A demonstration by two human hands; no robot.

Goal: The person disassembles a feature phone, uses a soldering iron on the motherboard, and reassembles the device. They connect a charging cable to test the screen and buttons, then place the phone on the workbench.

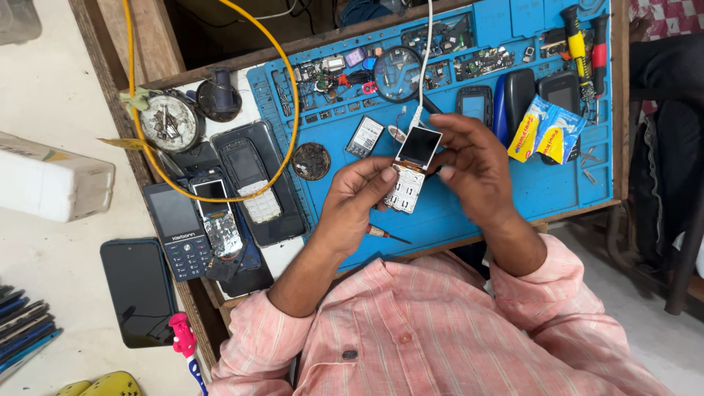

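Head view: stripped phone board [411, 170] with dark screen, held between both hands above the blue mat [557, 191]. Left hand [357, 198] pinching its lower edge, right hand [473, 170] gripping its right side. Long axis tilted, screen end away, white cable [424, 66] above.

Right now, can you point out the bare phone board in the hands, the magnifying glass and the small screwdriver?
phone board [411, 172], head view, on its metal lower half.
magnifying glass [398, 73], head view, middle of the lens.
small screwdriver [377, 232], head view, on its handle.
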